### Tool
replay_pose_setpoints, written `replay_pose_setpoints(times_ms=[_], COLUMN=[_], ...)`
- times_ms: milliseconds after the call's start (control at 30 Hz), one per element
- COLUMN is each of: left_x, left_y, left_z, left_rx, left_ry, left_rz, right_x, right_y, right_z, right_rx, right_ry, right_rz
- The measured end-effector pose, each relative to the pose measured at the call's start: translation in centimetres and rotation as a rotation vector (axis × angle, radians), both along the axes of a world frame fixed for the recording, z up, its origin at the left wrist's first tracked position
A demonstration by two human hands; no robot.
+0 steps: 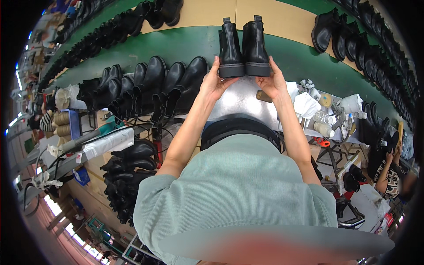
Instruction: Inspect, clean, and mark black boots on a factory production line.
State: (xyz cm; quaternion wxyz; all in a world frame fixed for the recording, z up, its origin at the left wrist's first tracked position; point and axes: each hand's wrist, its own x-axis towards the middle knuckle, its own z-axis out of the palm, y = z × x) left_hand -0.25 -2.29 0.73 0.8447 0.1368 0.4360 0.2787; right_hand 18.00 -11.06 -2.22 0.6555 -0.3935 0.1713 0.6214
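Note:
Two black ankle boots stand side by side with their heels toward me, pull loops upright at the top. My left hand [215, 83] is closed on the heel end of the left boot [230, 48], thumb along its side and fingers under the thick sole. On the other side my right hand [273, 82] grips the right boot [255, 46] the same way. The toes of both boots are hidden behind their shafts. Just below my right hand, a small brown block [264, 96] lies on the shiny metal plate [238, 104] at the bench edge.
Black boots [152, 79] lie in a row on the left, with more boots [340, 37] lined up at the far right. Bottles [324, 123] and white wipes [305, 105] crowd the right side. Another person [391, 181] works at the far right.

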Motion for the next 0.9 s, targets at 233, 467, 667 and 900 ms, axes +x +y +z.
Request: replay_pose_setpoints(times_ms=[233,467,667,900], left_x=[-3.3,-7.3,-6.6,-4.3], left_y=[-0.6,-0.5,0.7,0.0], left_z=[-0.8,1.4,4.7,4.4], left_rx=[0.123,-0.070,0.555,0.497], left_ry=[-0.193,-0.778,-0.112,-0.047], left_rz=[0.022,0.104,-0.133,-0.184], right_x=[-2.8,-2.3,0.3,-0.6], right_y=[-4.8,-13.4,-16.6,-14.1], right_z=[-4.8,-5.0,-5.2,-4.9], right_rx=[-0.022,-0.264,-0.558,-0.693], right_ry=[-0.195,-1.206,-1.579,-1.789], right_rz=[0.101,0.616,0.548,0.713])
